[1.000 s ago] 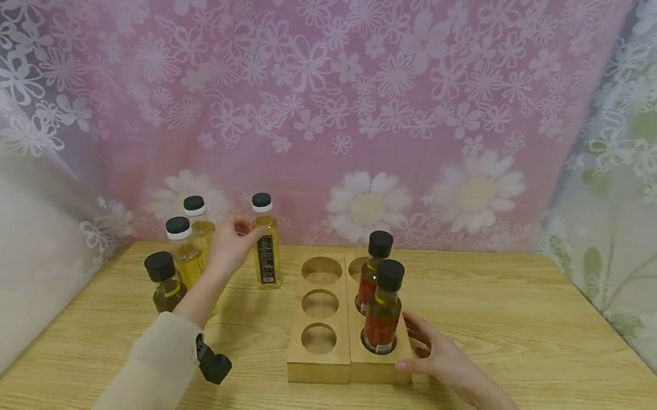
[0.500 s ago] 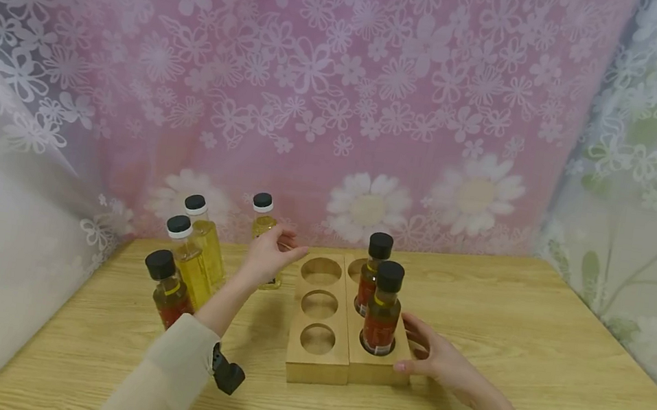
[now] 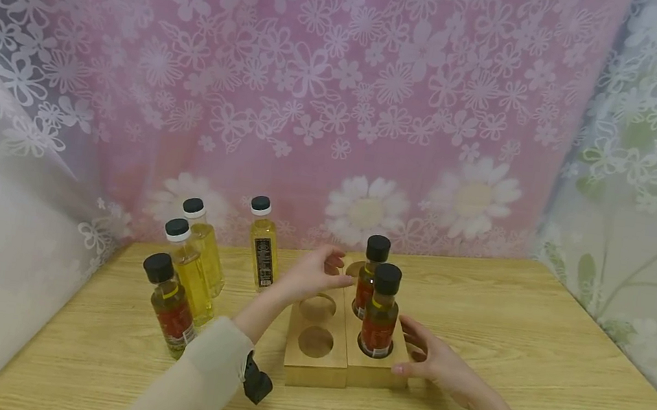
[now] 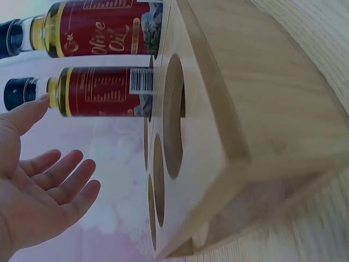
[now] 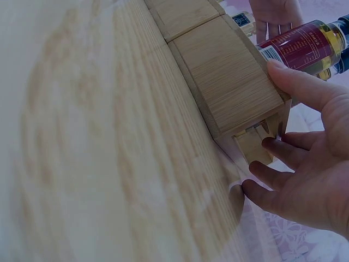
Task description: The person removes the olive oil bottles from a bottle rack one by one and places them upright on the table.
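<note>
My left hand (image 3: 314,276) hovers with loose fingers over the back of the left row of a wooden bottle rack (image 3: 315,376), holding nothing. In the left wrist view its thumb overlaps the neck of an olive oil bottle (image 4: 103,91). Two such dark-capped, red-labelled bottles stand upright in the right row, the front one (image 3: 378,331) nearer me and the other (image 3: 363,294) behind it. At the rack's right front corner, my right hand (image 3: 443,365) grips the wood, thumb at the front edge and fingers along the side. Its fingertips reach the open end (image 5: 255,146) in the right wrist view.
Left of the rack stand another red-labelled bottle (image 3: 171,319) and two yellow oil bottles with white-ringed caps, one in front (image 3: 193,284) and one behind (image 3: 210,252). A third yellow bottle (image 3: 263,252) is near the back curtain (image 3: 343,96). Round holes (image 3: 315,342) show in the rack's left row.
My left hand has let go of the lone yellow bottle and moved right, over the rack. That bottle stays upright where it was. My right hand keeps its place at the rack's corner.
</note>
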Demonstrator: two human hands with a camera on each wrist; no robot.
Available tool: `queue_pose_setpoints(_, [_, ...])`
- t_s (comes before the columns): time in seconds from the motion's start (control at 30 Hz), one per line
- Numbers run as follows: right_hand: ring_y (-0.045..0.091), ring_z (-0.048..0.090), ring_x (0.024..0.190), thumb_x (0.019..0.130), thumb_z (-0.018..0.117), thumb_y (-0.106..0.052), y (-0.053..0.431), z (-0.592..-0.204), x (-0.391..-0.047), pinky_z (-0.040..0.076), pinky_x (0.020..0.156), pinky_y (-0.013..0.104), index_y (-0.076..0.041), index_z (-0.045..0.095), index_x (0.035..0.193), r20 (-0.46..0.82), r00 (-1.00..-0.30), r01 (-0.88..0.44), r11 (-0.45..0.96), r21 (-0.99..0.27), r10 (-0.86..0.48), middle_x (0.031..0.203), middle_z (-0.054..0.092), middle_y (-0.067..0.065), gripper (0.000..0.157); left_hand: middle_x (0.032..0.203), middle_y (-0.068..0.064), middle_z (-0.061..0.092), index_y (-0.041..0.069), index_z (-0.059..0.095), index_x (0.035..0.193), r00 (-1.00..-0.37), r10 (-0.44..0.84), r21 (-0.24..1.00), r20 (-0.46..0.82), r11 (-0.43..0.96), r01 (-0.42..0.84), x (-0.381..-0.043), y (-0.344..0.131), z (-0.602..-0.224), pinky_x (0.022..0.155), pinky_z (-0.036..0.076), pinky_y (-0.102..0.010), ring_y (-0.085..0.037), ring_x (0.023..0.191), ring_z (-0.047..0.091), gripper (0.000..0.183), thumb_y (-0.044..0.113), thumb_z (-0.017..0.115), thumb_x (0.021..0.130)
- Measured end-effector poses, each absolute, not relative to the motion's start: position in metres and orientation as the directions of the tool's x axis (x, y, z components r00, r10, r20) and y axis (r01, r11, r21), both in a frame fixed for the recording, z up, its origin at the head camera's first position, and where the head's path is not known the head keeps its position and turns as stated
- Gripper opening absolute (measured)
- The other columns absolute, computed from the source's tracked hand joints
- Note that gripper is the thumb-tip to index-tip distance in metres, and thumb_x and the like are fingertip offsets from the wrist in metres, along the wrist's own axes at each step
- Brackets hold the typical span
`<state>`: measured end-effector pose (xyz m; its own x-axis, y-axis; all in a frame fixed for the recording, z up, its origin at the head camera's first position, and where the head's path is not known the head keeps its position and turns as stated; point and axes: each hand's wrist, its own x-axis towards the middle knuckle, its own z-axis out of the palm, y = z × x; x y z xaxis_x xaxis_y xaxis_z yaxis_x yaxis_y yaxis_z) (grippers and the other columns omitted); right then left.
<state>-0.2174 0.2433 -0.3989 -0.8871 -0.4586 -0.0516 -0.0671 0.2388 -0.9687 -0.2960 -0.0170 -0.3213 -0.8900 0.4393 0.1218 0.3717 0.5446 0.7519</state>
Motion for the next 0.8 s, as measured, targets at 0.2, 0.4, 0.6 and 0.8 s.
queue_pose_setpoints(0.2, [0.051, 0.009, 0.132, 0.083, 0.070, -0.014, 0.243, -0.399, -0.218, 0.013, 0.105, 0.060, 0.003, 0.007, 0.147, -0.050, -0.889, -0.070, 0.244, -0.967, -0.454, 0.149, 0.006, 0.029, 0.092, 0.120, -0.010, 0.056, 0.006, 0.045, 0.133, -0.877, 0.471, 0.768, 0.095, 0.526, 0.366, -0.297, 0.000, -0.323, 0.085, 0.047, -0.038, -0.027, 0.109, 0.054, 0.061, 0.033, 0.069, 0.084])
queue_pose_setpoints(0.4, [0.052, 0.009, 0.132, 0.083, 0.070, -0.014, 0.244, -0.400, -0.218, 0.013, 0.105, 0.060, 0.003, 0.007, 0.147, -0.043, -0.884, -0.081, 0.241, -0.967, -0.466, 0.149, 0.005, 0.029, 0.091, 0.114, -0.007, 0.057, 0.008, 0.047, 0.130, -0.869, 0.490, 0.786, 0.064, 0.512, 0.347, -0.296, 0.013, -0.325, 0.085, 0.046, -0.035, -0.022, 0.104, 0.055, 0.055, 0.029, 0.070, 0.084])
queue_pose_setpoints(0.6, [0.052, 0.008, 0.132, 0.084, 0.069, -0.014, 0.244, -0.400, -0.218, 0.013, 0.104, 0.061, 0.003, 0.006, 0.147, -0.047, -0.881, -0.078, 0.245, -0.966, -0.470, 0.150, 0.005, 0.028, 0.091, 0.103, -0.005, 0.058, 0.007, 0.051, 0.123, -0.864, 0.497, 0.759, 0.077, 0.533, 0.374, -0.299, 0.022, -0.328, 0.076, 0.048, -0.032, -0.018, 0.091, 0.056, 0.045, 0.022, 0.069, 0.085])
queue_pose_setpoints(0.8, [0.052, 0.009, 0.132, 0.084, 0.070, -0.014, 0.244, -0.399, -0.218, 0.014, 0.104, 0.061, 0.002, 0.007, 0.147, -0.056, -0.885, -0.067, 0.244, -0.967, -0.462, 0.150, 0.005, 0.027, 0.090, 0.097, -0.003, 0.058, 0.007, 0.055, 0.114, -0.880, 0.467, 0.728, 0.091, 0.571, 0.379, -0.300, 0.028, -0.330, 0.070, 0.048, -0.029, -0.016, 0.082, 0.055, 0.037, 0.021, 0.070, 0.083])
